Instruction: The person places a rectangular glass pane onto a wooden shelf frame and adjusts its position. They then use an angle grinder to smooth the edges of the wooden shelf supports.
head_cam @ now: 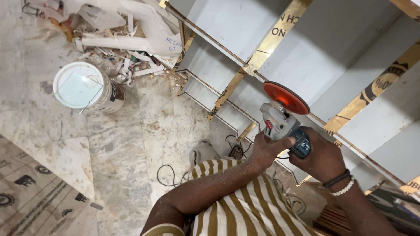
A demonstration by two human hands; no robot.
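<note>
Both hands grip the angle grinder [284, 124]: left hand [267, 150] closed around the body, right hand [321, 157] closed around the rear handle. The tool looks rigid and moderately heavy; keep fingers clear of the red disc [285, 97].

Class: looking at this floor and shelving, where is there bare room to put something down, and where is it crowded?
Free: marble floor between the bucket, the cardboard and the cable. Crowded: the scrap pile above the bucket, and by both hands on the grinder at the shelving.

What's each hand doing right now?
Left hand: closed on the grinder, gripping its front body.
Right hand: closed on the grinder's rear handle.
</note>
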